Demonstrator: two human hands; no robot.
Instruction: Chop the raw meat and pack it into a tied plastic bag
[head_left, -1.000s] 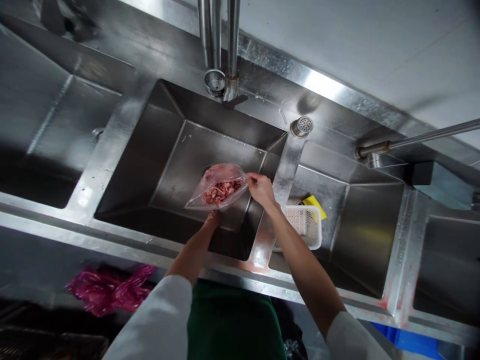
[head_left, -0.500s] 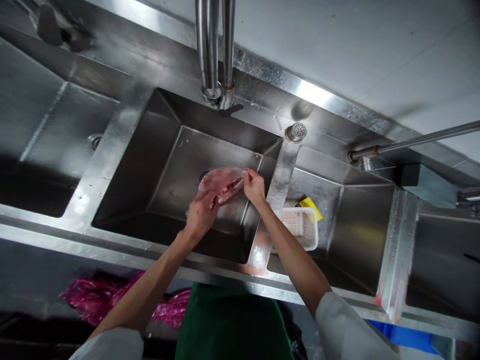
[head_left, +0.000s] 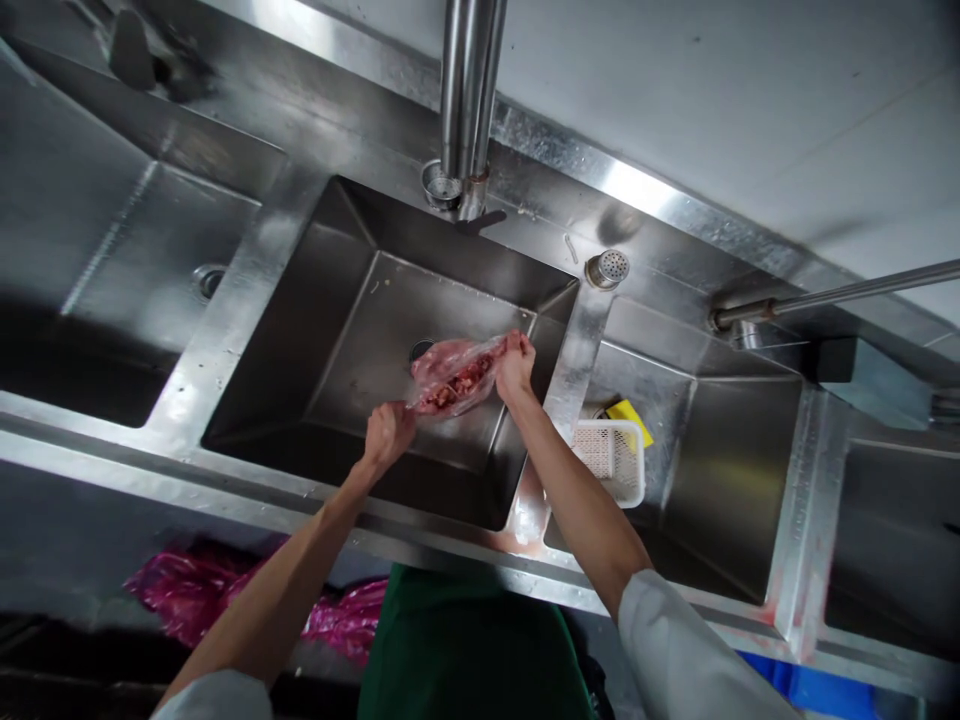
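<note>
Bag of meat (head_left: 456, 372) stretched between both hands over sink (head_left: 352, 300); right hand (head_left: 516, 362) fisted on its far end, left hand (head_left: 388, 436) gripping near corner.

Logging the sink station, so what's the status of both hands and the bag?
Left hand shut on bag of meat, low end. Right hand shut on its top. Bag over middle sink. Nothing in the way.

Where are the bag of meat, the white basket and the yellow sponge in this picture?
bag of meat (head_left: 455, 372), head view, on the clear plastic over the red pieces.
white basket (head_left: 613, 458), head view, on its mesh bottom.
yellow sponge (head_left: 628, 412), head view, on its top face.
</note>
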